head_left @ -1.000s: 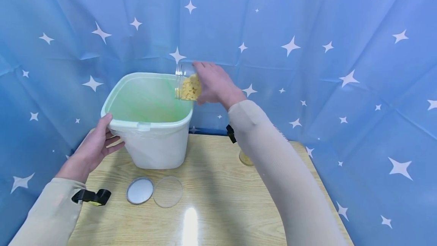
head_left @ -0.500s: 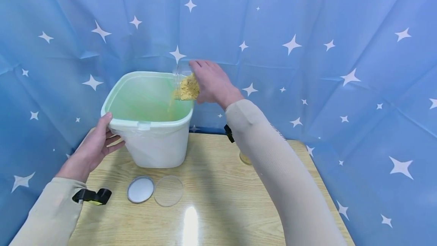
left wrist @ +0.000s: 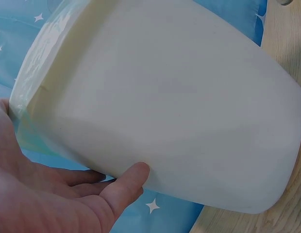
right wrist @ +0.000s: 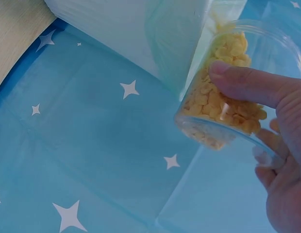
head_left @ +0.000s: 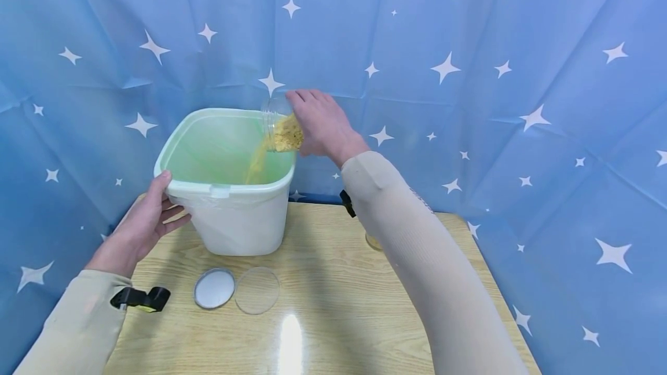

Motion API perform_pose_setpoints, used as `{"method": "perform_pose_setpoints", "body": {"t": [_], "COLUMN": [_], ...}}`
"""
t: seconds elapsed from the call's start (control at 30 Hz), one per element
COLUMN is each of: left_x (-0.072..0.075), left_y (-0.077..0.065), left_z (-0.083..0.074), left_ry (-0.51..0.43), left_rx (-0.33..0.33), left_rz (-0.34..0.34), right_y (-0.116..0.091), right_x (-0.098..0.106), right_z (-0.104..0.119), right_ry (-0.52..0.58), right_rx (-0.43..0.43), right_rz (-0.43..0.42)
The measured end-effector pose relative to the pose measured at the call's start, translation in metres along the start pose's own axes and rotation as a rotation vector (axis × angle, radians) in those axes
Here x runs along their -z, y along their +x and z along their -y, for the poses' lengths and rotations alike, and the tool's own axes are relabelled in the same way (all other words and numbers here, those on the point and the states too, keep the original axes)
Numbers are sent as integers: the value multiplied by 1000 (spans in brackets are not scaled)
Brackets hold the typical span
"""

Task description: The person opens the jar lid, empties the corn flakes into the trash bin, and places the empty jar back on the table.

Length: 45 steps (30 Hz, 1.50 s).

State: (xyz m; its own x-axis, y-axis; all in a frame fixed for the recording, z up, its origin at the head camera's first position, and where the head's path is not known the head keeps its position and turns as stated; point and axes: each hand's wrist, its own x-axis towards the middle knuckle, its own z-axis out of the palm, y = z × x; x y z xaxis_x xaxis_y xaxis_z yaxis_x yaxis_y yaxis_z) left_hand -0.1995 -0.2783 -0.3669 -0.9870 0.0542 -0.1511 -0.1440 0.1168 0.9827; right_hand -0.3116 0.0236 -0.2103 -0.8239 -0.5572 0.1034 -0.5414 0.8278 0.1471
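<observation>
A white bin, lined with a pale green bag, stands upright at the table's back left. My left hand holds its near left corner, thumb at the rim and fingers against the outer wall. Over the bin's right rim, my right hand grips a clear jar tipped on its side, mouth toward the bin. Yellow flakes partly fill the jar, and a stream of flakes falls from its mouth into the bin. The bin's bottom is hidden.
A silver-rimmed white lid and a clear disc lie side by side on the wooden table. A round yellowish thing is mostly hidden behind the right sleeve. A blue star-patterned curtain hangs close behind.
My right hand has shifted slightly left with the jar, which has tipped further. Flakes have begun falling, and the stream has thickened. My left hand has kept its place on the bin.
</observation>
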Motion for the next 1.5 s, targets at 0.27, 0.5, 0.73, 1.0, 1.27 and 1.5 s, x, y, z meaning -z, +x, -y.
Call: {"method": "perform_pose_setpoints", "body": {"t": [0.27,0.5,0.73,1.0,1.27,1.5], "left_x": [0,0,1,0,-1,-2], "left_y": [0,0,0,0,0,1], "left_z": [1,0,-1,0,0,0], "left_ry": [-13,-23,-37,-39,-37,-25], "left_rx": [-5,-8,-8,-8,2,3], "left_rz": [2,15,13,17,11,11], "right_y": [1,2,2,3,4,3], "right_x": [-1,-2,-1,-2,-2,-4], "right_z": [1,1,2,3,5,7], "right_ry": [-9,-25,-11,-13,-37,-42], "right_rx": [5,7,15,19,25,41], "right_rz": [-13,-10,-21,-22,-14,-40]}}
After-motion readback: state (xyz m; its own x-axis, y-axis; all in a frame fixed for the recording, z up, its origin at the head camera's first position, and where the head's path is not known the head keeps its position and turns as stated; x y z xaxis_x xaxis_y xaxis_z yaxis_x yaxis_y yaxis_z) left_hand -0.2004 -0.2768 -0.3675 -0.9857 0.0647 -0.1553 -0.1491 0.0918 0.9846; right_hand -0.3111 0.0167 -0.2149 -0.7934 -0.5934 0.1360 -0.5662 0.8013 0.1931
